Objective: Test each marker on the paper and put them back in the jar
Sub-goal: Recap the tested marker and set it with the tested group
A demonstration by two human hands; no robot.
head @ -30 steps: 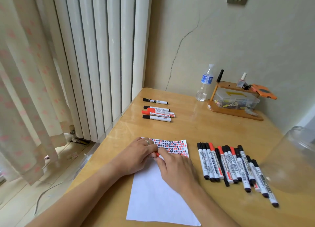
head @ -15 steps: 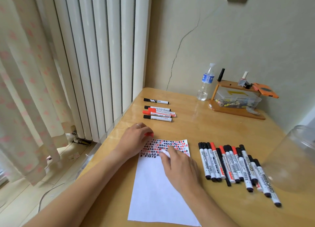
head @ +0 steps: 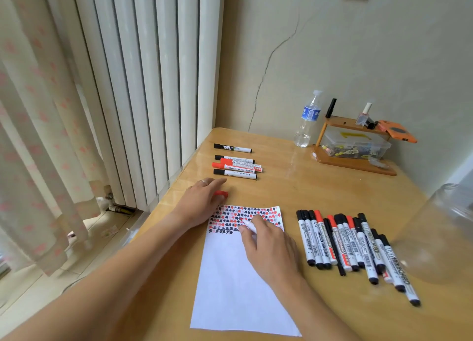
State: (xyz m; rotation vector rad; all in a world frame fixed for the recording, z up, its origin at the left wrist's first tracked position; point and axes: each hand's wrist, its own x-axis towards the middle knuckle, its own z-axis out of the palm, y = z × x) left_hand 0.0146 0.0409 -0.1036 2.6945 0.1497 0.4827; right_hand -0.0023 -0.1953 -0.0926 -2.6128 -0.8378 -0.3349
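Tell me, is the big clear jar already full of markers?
No, the jar looks empty, while many markers lie beside it on the table.

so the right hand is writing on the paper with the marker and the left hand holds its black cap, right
Not quite: the cap under the left hand is red, not black, as the head view shows. The right hand does hold the marker with its tip on the paper.

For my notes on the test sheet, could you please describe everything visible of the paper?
The paper is a white sheet lying flat on the wooden table, long side running away from the person. Its far strip carries rows of small red and black test marks; the rest is blank. The right hand rests on it, holding a marker to the marks; the left hand overlaps its far-left corner.
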